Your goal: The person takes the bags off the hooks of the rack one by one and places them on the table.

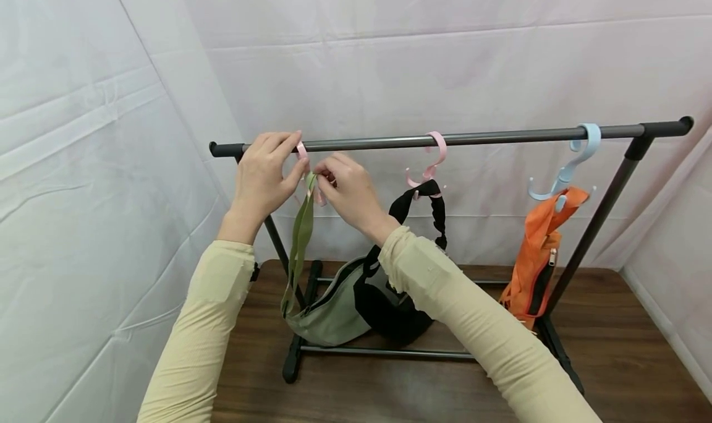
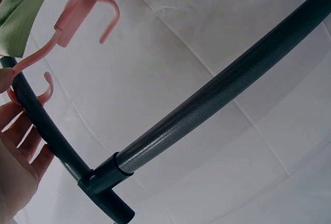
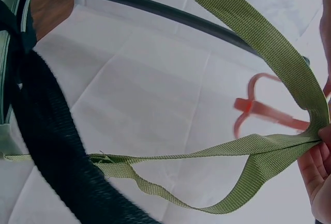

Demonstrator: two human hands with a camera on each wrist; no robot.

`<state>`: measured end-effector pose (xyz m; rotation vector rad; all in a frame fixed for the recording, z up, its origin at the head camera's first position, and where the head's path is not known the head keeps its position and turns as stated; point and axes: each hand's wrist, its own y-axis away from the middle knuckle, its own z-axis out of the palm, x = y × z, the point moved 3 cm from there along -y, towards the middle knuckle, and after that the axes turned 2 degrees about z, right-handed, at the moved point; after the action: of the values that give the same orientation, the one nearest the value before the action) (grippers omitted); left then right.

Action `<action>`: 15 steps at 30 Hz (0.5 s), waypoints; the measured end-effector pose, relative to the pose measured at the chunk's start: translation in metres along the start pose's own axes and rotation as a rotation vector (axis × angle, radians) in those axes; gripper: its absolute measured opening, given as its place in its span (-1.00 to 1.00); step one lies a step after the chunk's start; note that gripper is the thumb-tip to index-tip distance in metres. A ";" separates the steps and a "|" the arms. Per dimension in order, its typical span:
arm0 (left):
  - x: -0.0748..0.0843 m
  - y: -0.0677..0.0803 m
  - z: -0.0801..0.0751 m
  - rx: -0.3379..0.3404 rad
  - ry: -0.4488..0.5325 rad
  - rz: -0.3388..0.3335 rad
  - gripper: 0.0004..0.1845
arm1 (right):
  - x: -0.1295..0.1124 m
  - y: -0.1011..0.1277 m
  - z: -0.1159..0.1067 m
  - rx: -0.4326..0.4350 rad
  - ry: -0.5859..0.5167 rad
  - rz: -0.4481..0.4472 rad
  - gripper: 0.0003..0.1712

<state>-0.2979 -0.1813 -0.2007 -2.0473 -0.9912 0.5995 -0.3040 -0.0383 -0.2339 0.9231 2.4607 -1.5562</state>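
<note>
In the head view, gripped the pink plastic hook (image 1: 302, 151) at the grey metal bar (image 1: 367, 143) with the left hand (image 1: 264, 174), left of upper centre; pinched near its top, with the nearer right hand (image 1: 351, 191), the olive-green woven strap (image 1: 301, 232), close beside the hook and running steeply down to the grey-green fabric pouch (image 1: 335, 321) at lower centre. In the left wrist view, touched the hook with the thumb (image 2: 5, 79) at the left edge, fingers (image 2: 44, 159) behind the bar. In the right wrist view, pinched the strap at the right edge; could not tell whether looped over a prong.
</note>
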 end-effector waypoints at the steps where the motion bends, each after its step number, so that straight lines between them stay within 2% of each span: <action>1: 0.000 0.000 0.000 -0.004 0.004 -0.002 -0.58 | -0.002 -0.001 -0.001 0.002 -0.001 -0.006 -0.84; 8: -0.002 -0.002 0.003 -0.008 0.034 -0.023 -0.56 | -0.009 -0.003 -0.006 0.009 0.007 -0.049 -0.85; 15: -0.003 -0.003 0.002 0.026 0.038 -0.043 -0.58 | -0.012 -0.004 -0.011 0.017 0.013 -0.073 -0.85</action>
<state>-0.3024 -0.1822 -0.1991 -2.0028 -0.9980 0.5460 -0.2941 -0.0352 -0.2207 0.8574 2.5211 -1.6001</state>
